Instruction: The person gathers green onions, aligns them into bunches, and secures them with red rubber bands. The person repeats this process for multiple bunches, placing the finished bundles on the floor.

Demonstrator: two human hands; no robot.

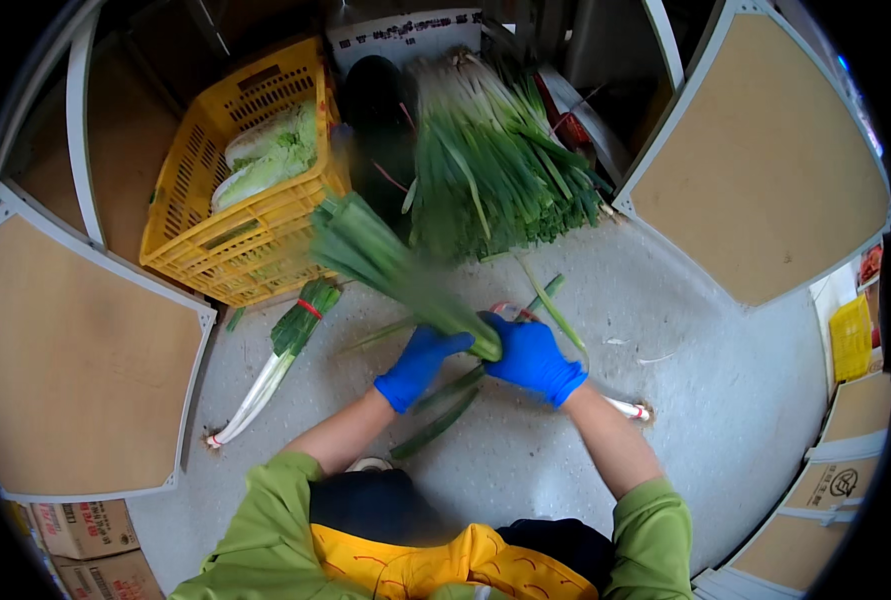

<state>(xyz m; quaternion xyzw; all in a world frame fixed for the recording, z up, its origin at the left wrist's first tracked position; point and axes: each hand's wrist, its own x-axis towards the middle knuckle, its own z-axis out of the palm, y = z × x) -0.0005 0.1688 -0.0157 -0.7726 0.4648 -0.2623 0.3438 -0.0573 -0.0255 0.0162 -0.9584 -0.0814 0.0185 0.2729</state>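
Both my hands wear blue gloves. My left hand [421, 364] is against a green leafy stalk bundle [408, 277], its thumb laid along the lower stalks. My right hand [534, 358] grips the same bundle near its lower end; the leaves point up and left and are blurred. Partly hidden behind my right hand is a small reddish item on the floor. A tied bunch of green onions [295, 337] lies to the left, with a red band around its leaves and another near its roots. White stalk ends [629, 409] with a red band show beside my right forearm.
A yellow plastic crate [246, 251] holds napa cabbage [273, 161]. Right of it lies a large pile of green onions [490, 165]. Loose leaves [438, 426] are scattered on the grey floor [520, 465]. Tan cabinet doors [85, 352] stand on both sides, with cardboard boxes [85, 529] at lower left.
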